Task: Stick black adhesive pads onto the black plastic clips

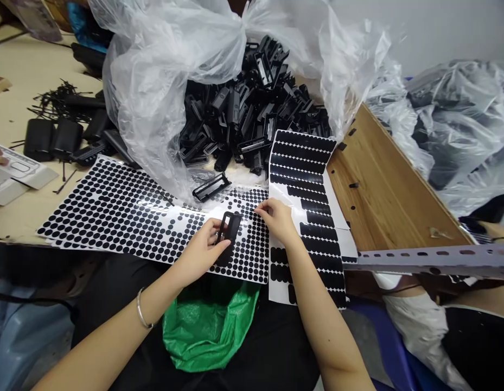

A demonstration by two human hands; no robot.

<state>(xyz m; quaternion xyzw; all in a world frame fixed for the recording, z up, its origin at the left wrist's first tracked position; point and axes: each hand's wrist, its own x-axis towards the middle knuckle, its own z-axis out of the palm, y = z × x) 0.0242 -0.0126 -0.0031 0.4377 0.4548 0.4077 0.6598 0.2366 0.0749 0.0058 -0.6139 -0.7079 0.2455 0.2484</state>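
Note:
My left hand (203, 251) grips a small black plastic part (227, 234) and holds it upright over a white sheet of round black stickers (125, 212). My right hand (276, 218) pinches at the dots on the right end of that sheet, fingers pressed together; what is between them is too small to make out. Just right of this hand lies a second sheet with long oval black stickers (304, 179). A single black part (211, 187) lies on the table just behind the dot sheet.
A clear plastic bag (162, 81) holds a heap of black plastic parts (255, 108) behind the sheets. More black parts (56, 137) lie at the left. A wooden board (382, 190) slopes at right above a grey perforated metal rail (431, 259). A green bag (206, 326) rests on my lap.

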